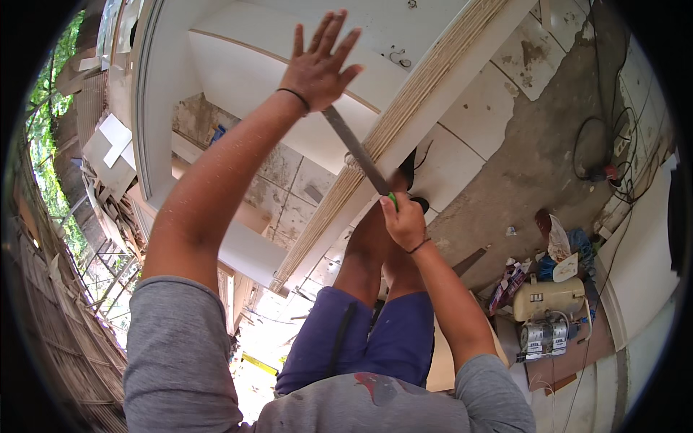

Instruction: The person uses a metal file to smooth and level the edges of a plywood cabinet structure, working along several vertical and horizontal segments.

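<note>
Two hands show on my feed: the right hand point(406, 222) grips the file point(356, 150), the left hand point(317, 78) spreads open at its far end. It crosses the ribbed edge point(429, 72), whose roughness suggests filing is unfinished.

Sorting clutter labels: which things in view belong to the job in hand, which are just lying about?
In the job:
green-handled flat tool, right hand gripping it, left hand open near its far end
layered panel edge the tool crosses

Apparently lying about:
beige tank
white board pieces
yellow bar
</note>
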